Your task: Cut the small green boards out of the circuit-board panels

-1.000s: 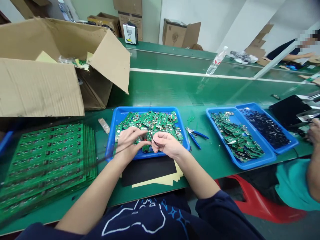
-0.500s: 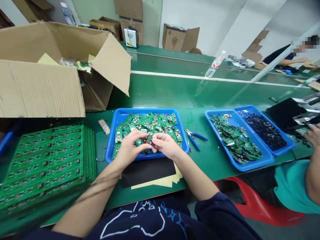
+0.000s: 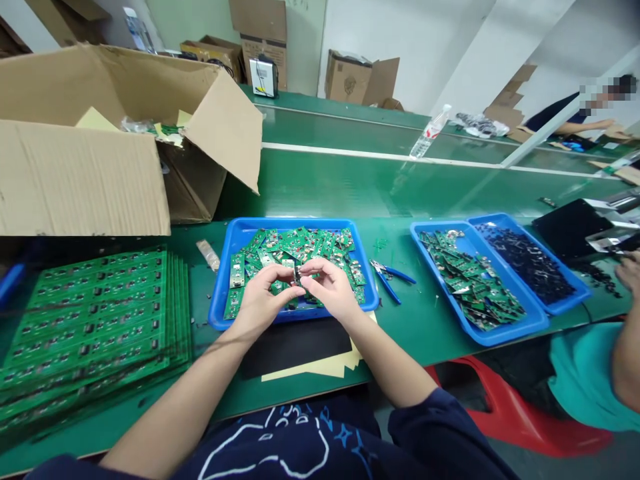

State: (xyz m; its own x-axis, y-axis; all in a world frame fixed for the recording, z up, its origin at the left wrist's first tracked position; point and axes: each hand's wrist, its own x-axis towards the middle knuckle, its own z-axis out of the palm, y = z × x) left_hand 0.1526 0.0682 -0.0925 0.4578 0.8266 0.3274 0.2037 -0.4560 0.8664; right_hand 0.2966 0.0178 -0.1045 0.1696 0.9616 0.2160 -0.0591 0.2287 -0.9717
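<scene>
My left hand [image 3: 264,295] and my right hand [image 3: 327,288] meet over the near edge of a blue tray [image 3: 235,233] heaped with small green circuit boards [image 3: 305,245]. Both hands pinch one small circuit board [image 3: 297,275] between their fingertips, held just above the pile. The fingers of both hands are curled round it. A black mat [image 3: 295,343] on yellow sheets lies on the table under my wrists.
A stack of large green board panels [image 3: 90,327] lies at the left, behind it an open cardboard box [image 3: 85,173]. Blue-handled cutters [image 3: 387,273] lie right of the tray. Two more blue trays [image 3: 500,327] stand at the right, near another person's arm [image 3: 627,347].
My hands have risen slightly and moved closer together, bringing the small board up between the fingertips. The view has shifted a little.
</scene>
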